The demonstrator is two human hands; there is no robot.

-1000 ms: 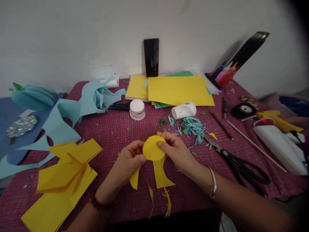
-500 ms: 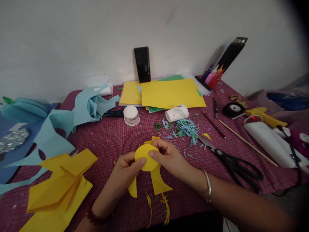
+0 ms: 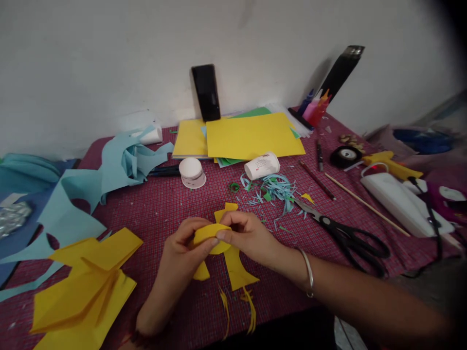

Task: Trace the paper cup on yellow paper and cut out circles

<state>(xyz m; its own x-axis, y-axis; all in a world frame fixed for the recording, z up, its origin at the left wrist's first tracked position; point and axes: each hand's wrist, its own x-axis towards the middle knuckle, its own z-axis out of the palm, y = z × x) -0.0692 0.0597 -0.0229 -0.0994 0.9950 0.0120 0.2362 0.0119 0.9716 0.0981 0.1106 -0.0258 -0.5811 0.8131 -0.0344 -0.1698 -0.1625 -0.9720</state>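
Observation:
Between my two hands is a yellow paper circle [image 3: 211, 234], its upper part bent over toward me. My left hand [image 3: 182, 245] pinches its left side between thumb and fingers. At the right side, my right hand [image 3: 248, 236] pinches it too, the two thumbs nearly meeting. Below the hands, yellow paper offcuts [image 3: 239, 270] lie on the checked cloth, partly covered by the hands. Thin yellow paper strips [image 3: 250, 311] lie nearer the table's front edge.
Black-handled scissors [image 3: 346, 233] lie right of my hands, near blue paper shreds [image 3: 279, 189]. Folded yellow paper [image 3: 87, 287] and cut blue paper [image 3: 69, 204] spread over the left. Paper cups [image 3: 262, 165], yellow sheets [image 3: 255, 136], a leaning phone [image 3: 206, 92] and a glue gun [image 3: 392, 164] stand farther out.
The yellow circle was flat and facing me; now its top is bent over. My hands have drawn closer together on it. The whole view has shifted slightly.

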